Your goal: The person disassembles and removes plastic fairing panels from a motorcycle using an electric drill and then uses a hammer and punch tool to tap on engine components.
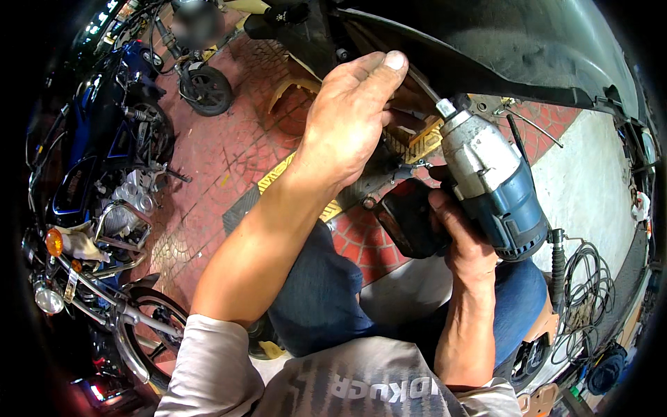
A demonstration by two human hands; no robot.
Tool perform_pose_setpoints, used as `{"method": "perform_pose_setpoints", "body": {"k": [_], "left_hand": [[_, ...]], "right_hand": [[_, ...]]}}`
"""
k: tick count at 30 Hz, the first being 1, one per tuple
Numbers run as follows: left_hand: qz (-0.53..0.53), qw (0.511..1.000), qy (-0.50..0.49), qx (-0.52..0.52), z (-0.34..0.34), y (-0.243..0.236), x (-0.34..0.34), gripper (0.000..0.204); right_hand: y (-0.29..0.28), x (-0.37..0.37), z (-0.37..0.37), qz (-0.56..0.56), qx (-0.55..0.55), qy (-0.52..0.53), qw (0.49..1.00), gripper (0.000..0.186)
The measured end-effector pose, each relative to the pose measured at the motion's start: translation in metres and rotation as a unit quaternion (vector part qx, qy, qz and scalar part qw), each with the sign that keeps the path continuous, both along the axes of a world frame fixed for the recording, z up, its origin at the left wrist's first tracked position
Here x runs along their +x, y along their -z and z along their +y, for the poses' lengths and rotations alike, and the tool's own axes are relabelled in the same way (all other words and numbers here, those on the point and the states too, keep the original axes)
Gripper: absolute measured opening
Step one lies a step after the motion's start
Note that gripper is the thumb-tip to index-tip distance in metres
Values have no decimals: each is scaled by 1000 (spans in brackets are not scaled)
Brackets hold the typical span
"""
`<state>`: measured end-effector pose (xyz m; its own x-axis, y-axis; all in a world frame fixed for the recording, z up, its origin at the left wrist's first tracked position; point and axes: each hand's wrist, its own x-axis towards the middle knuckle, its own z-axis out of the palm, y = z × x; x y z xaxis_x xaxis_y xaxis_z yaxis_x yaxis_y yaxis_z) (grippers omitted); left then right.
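Note:
My right hand (462, 229) is wrapped round the grip of a blue and silver cordless impact driver (486, 163). Its black battery (411, 217) hangs at the left end of the grip. From the silver chuck a long thin bit (425, 87) points up and left, under a dark plastic panel (479, 42). Beside the panel's lower edge, my left hand (354, 108) is closed, thumb tip up and fingers bent. Whatever its fingers hold, if anything, is hidden behind them. The bit's far end is also out of sight.
A blue and black motorcycle (94, 153) stands along the left, with a wheel (206, 90) of another bike beyond it. Black cable (590, 278) lies coiled at the right. A metal rod (535, 127) lies on the floor under the panel. My jeans-clad knees flank the red paving (358, 236).

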<state>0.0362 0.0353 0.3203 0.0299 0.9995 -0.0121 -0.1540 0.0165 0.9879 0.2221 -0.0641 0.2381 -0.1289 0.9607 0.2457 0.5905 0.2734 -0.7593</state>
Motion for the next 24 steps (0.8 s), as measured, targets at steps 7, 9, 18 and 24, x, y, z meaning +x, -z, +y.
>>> {"method": "perform_pose_setpoints", "body": {"k": [7,9,18,24], "left_hand": [[-74,997,35,-14,2,13,-22,39],[-128,991,-3,-28,-1,9,-10,28],[-299,924,46,-234,37,87,-24,35],[-377,879,-69,-283,61,182,-5,43]], "right_hand": [[-12,-11,-2,182,-44,-20,982,34],[-12,-12,3,204,-41,-32,978,38],[-29,3,19,361,23,-41,931,43],[-42,10,22,375,18,-64,924,30]]}}
